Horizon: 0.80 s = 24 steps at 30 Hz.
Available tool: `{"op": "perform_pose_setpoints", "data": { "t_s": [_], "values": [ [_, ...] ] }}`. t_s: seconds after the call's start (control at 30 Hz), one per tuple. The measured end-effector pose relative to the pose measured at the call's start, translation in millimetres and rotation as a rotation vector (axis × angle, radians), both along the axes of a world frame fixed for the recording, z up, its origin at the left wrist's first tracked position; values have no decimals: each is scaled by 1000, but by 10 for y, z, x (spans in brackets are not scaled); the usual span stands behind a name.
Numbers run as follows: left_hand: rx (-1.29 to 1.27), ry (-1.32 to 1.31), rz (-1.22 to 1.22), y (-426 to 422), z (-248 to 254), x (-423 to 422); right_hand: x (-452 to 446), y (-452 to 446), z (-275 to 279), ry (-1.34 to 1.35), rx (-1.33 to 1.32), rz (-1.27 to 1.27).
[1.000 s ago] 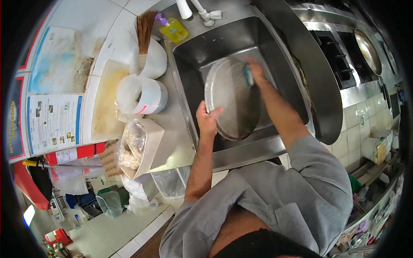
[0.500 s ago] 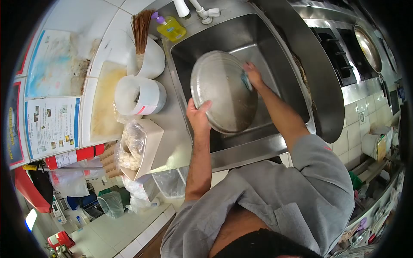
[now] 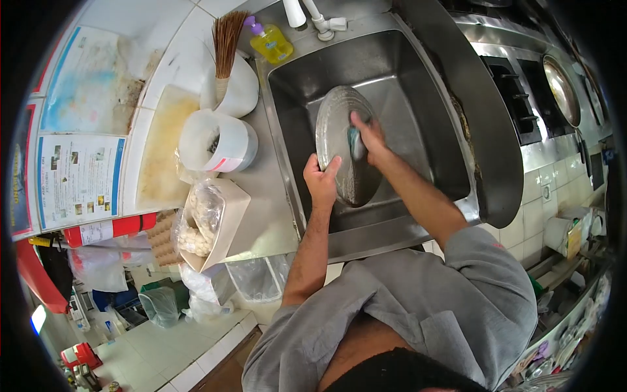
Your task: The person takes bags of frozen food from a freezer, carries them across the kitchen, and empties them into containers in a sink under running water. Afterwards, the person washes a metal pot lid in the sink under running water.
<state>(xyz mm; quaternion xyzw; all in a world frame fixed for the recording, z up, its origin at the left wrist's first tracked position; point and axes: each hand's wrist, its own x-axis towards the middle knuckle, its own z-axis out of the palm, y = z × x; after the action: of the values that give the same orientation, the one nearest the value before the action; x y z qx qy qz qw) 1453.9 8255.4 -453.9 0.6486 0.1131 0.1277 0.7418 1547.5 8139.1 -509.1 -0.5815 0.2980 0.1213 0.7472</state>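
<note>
A round metal lid or shallow pan is held tilted on edge over the steel sink; which of the two it is, I cannot tell. My left hand grips its near left rim, thumb on the face turned to the right. Against that same face, my right hand presses a blue-green scrubbing sponge, fingers closed round it. Streaks, perhaps suds, run over the metal surface.
Left of the sink stand a yellow soap bottle, a stick brush, a white tub and a beige bin with a plastic bag. A white tap rises behind. Right, beyond a metal partition, is a stove.
The metal disc has turned more edge-on and shifted slightly right. My right hand has moved from its far right edge toward the middle of its face, bringing the sponge along.
</note>
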Motion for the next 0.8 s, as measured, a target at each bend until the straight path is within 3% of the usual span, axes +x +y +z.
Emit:
{"op": "perform_pose_setpoints", "data": {
  "t_s": [0.03, 0.1, 0.2, 0.37, 0.43, 0.5, 0.57, 0.6, 0.67, 0.73, 0.8],
  "values": [
    [46, 34, -47, 25, -69, -37, -155, -33, -56, 4, -9, 5],
    [106, 55, -101, -1, -113, -88, -402, -97, -142, 190, 559, 199],
    [131, 82, -128, 20, -132, -99, -540, -162, -65, 251, 728, 243],
    [117, 23, -117, 30, -27, -48, -448, -261, 456, 92, 534, 158],
    [142, 6, -115, 47, 106, -72, -166, -442, 476, -382, -105, 364],
    [207, 55, -160, 109, 234, -147, 169, -696, 602, -565, -164, 418],
    [188, 68, -207, 161, 330, -194, 495, -895, 804, -786, -499, 530],
    [165, 88, -256, 177, 362, -230, 628, -899, 796, -786, -499, 530],
    [129, 76, -256, 185, 422, -272, 874, -919, 778, -1172, -657, 672],
    [101, 60, -258, 257, 466, -315, 922, -997, 758, -1147, -602, 726],
    [41, 45, -207, 378, 481, -377, 900, -1077, 766, -770, -180, 815]
  ]
}}
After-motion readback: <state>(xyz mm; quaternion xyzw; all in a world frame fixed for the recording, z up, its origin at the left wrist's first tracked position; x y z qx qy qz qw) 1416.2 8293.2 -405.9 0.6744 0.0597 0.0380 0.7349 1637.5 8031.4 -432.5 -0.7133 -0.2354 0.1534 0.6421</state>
